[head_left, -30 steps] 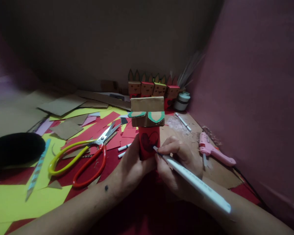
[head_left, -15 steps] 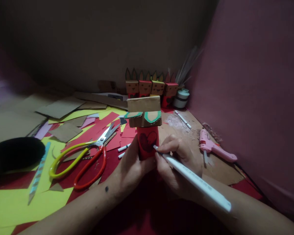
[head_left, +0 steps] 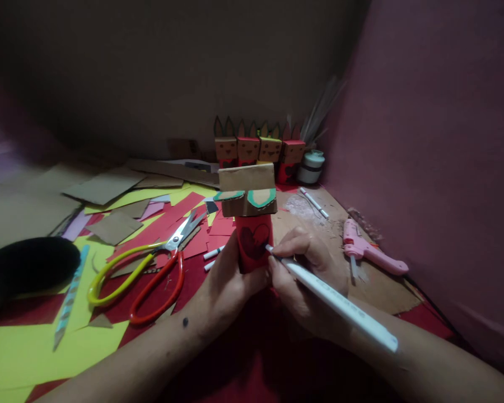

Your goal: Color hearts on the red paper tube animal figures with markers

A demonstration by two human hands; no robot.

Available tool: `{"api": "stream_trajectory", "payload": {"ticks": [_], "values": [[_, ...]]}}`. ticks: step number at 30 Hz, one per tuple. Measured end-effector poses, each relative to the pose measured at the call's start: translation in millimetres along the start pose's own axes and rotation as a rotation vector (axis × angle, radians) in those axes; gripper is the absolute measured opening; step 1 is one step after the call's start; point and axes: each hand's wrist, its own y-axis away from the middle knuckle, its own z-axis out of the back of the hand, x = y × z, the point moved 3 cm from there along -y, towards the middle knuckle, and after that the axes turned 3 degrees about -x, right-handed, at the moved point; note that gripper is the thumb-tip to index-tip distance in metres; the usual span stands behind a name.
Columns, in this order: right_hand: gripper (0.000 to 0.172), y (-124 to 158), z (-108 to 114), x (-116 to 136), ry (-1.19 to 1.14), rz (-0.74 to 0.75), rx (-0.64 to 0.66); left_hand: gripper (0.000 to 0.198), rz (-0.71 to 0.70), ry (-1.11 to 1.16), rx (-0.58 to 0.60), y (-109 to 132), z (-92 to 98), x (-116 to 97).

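Note:
Wrapped round the lower part of a cardboard figure [head_left: 247, 178] is my left hand [head_left: 224, 288], holding it upright. The figure has a brown box head, green-edged ear pieces folded forward and a red paper body. A dark heart [head_left: 254, 238] is drawn on that body; its left side is filled and its upper right shows more red. My right hand [head_left: 306, 274] pinches a white marker [head_left: 340, 305] near its tip. That tip is at the heart's right edge; whether it touches the paper I cannot tell.
Scissors [head_left: 175, 242] with yellow and red handles and a striped pencil [head_left: 70, 296] lie left among paper and cardboard scraps. A pink glue gun [head_left: 372, 252] rests right. Several finished figures [head_left: 247, 148] stand behind, beside a pale jar [head_left: 311, 167]. A round black object [head_left: 31, 263] is far left.
The marker tip has shifted slightly up and right along the heart's edge, and the right hand has moved with it. The left hand keeps its hold on the figure.

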Motion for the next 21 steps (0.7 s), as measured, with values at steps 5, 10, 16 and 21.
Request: {"api": "stream_trajectory", "payload": {"ticks": [5, 10, 16, 21], "values": [[0.02, 1.8, -0.6, -0.7, -0.018, 0.001, -0.023, 0.023, -0.011, -0.044, 0.004, 0.5, -0.3, -2.0], [0.022, 2.1, -4.3, -0.3, -0.074, 0.057, 0.037, 0.03, -0.019, -0.049, -0.028, 0.7, 0.8, 2.7], [0.02, 1.3, -0.4, -1.7, -0.022, -0.007, -0.003, 0.028, -0.005, -0.024, -0.01, 0.0, 0.4, 2.3], [0.019, 2.7, -5.6, -4.6, -0.047, 0.014, -0.013, 0.026, -0.004, -0.027, 0.0, 1.5, 2.1, 0.7]]}}
